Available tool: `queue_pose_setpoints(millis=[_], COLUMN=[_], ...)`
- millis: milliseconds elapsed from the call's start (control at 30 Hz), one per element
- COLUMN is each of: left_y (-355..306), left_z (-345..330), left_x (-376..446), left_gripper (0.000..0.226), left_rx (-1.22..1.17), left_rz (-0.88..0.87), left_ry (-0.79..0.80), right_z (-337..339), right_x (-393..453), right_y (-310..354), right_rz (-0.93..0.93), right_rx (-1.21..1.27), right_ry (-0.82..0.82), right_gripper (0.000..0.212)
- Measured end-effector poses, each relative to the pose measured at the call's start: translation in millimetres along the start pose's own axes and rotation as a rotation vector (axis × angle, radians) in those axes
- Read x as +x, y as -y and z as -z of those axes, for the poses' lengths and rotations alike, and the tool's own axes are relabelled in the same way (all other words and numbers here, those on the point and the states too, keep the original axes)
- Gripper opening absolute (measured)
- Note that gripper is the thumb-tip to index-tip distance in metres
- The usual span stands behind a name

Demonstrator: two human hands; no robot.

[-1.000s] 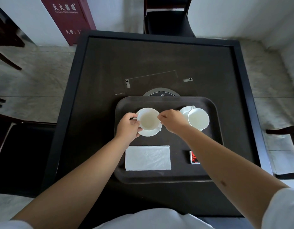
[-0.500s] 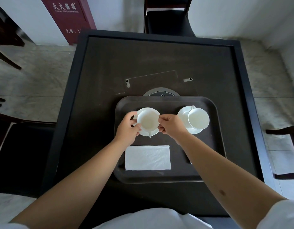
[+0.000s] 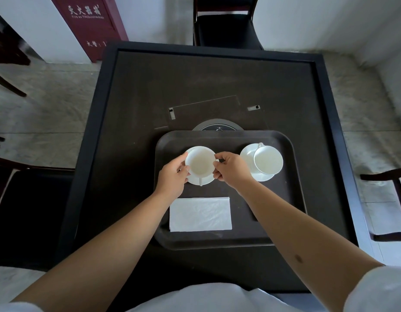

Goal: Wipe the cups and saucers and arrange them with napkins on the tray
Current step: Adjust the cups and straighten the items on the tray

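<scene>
A dark tray (image 3: 291,194) lies on the black table. On its left part a white cup (image 3: 200,162) stands on a white saucer (image 3: 206,180), its handle pointing toward me. My left hand (image 3: 174,176) grips the cup's left rim and my right hand (image 3: 231,170) pinches its right rim. A second white cup (image 3: 268,159) rests on its own saucer (image 3: 247,154) at the tray's right, handle toward the far side. A folded white napkin (image 3: 200,213) lies flat on the tray's near left.
The black table (image 3: 138,97) has a raised rim and a round inset disc (image 3: 218,127) just beyond the tray. Chairs stand at the far side (image 3: 226,30), at the right (image 3: 388,199) and at the left. A red cabinet (image 3: 91,21) is by the wall.
The left cup has been turned on its saucer so its handle now points toward me. My right forearm now covers the small red item on the tray.
</scene>
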State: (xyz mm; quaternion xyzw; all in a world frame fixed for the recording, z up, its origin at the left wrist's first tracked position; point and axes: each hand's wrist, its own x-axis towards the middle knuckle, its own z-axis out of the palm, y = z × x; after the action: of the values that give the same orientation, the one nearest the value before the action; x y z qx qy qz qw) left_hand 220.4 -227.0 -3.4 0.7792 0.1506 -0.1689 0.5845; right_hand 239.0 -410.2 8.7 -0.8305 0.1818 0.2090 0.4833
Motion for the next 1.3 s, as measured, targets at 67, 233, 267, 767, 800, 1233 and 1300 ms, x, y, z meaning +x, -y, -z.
queue_pose_setpoints(millis=[67,233,267,767,800,1233,1300], left_y=[0.5,2.0,2.7,-2.2,-0.1,27.4,24.4], left_z=[-0.8,0.1,0.4,13.5,17.6,38.2,38.1], left_x=[-0.2,1.8,2.4,-27.8,-34.8,-138.2,-150.4], left_gripper=[0.045,0.045,0.045,0.059,0.064,0.107,0.109], left_rx=[-0.017,-0.042,-0.043,0.408,0.547,1.187,1.197], left_rz=[0.007,0.029,0.033,-0.138,-0.165,-0.281,-0.299], left_ry=[-0.004,0.032,0.034,-0.054,-0.041,-0.009,-0.013], right_z=[-0.8,-2.4,-2.8,-3.3,-3.3,-9.9,-8.6], right_x=[-1.0,-3.6,-4.2,-42.0,-52.4,-140.7,-152.2], right_y=[-0.4,-2.4,-2.5,-6.3,-11.1,-51.0,-51.6], right_rz=[-0.002,-0.014,-0.016,0.075,0.166,0.380,0.372], right_rx=[0.000,0.037,0.042,-0.322,-0.446,-0.929,-0.930], right_ry=[-0.012,-0.024,-0.025,-0.038,-0.060,-0.074,-0.084], right_gripper=[0.022,0.025,0.024,0.060,0.063,0.108,0.107])
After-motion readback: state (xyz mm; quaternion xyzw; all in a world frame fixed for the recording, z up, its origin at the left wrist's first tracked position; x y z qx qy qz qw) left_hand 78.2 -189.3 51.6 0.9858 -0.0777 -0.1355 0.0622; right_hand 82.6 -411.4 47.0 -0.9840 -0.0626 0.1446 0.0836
